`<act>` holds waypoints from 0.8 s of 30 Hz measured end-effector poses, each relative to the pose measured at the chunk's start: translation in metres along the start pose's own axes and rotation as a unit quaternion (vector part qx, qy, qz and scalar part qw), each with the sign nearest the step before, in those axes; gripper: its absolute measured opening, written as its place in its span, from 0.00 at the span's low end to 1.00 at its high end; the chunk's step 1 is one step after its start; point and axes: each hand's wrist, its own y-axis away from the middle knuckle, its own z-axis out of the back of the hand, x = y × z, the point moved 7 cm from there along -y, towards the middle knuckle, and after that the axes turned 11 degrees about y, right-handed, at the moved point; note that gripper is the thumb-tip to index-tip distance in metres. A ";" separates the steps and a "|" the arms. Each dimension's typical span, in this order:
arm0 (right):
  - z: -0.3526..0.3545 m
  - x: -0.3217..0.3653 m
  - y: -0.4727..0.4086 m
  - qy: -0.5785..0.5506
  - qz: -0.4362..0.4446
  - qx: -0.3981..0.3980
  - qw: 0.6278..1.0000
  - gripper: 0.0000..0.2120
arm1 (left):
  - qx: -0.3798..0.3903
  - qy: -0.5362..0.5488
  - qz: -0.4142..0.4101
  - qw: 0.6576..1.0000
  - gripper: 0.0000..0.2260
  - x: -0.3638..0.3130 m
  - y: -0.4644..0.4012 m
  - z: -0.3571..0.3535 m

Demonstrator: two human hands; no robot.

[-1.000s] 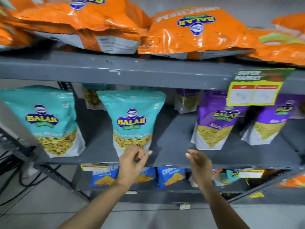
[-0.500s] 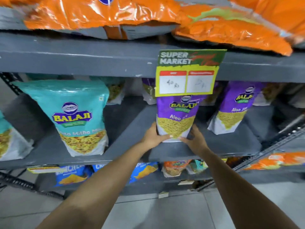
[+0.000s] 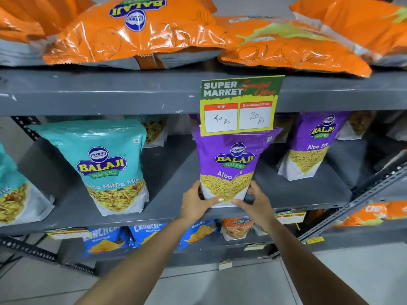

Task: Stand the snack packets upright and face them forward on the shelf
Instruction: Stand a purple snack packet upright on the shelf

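- Both hands clasped round the base of the purple Aloo Sev packet (image 3: 229, 170) at the frame's centre: left hand (image 3: 195, 204) at its 8 o'clock corner, right hand (image 3: 256, 203) at its 4 o'clock corner, thumbs pressed flat across the front lower edge, remaining fingers wrapped behind and out of sight.
- Packet upright on the middle shelf (image 3: 171, 172), label forward, top edge tucked behind the price card (image 3: 240, 104) at 12 o'clock.
- Probably in the squaring-up step for this packet; close to done, only a release left, by the look of it.
- At 9 o'clock of it, teal Mitha Mix packet (image 3: 105, 166) upright and facing forward, leaning slightly; seemingly finished.
- At far 9 o'clock, another teal packet (image 3: 11, 190), cut by the frame edge, standing.
- At 2 o'clock, second purple packet (image 3: 312, 144) standing and facing forward, tilted a little; perhaps a small straightening left.
- Further packets behind the front row partly hidden; facing impossible to judge.
- At 12 o'clock, orange packets (image 3: 136, 29) on the top shelf lying flat, logo upside down; clearly not stood up, the largest share of work left if that shelf counts.
- At 6 o'clock, blue packets (image 3: 110, 238) on the lower shelf mostly hidden by the shelf edge; state unclear.
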 end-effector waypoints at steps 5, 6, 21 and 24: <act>0.000 0.001 -0.002 -0.028 0.017 0.020 0.999 0.24 | -0.010 -0.003 -0.004 1.000 0.28 -0.002 0.004 -0.002; 0.000 0.001 -0.002 -0.033 0.023 0.021 0.999 0.24 | -0.012 0.001 -0.005 1.000 0.28 -0.001 0.005 -0.003; 0.064 -0.052 -0.012 -0.127 0.034 -0.041 0.991 0.33 | -0.254 -0.009 -0.145 0.956 0.18 -0.017 0.060 -0.007; 0.126 -0.095 -0.012 -0.127 0.013 -0.151 0.980 0.19 | -0.222 -0.068 -0.231 0.945 0.14 -0.040 0.069 -0.053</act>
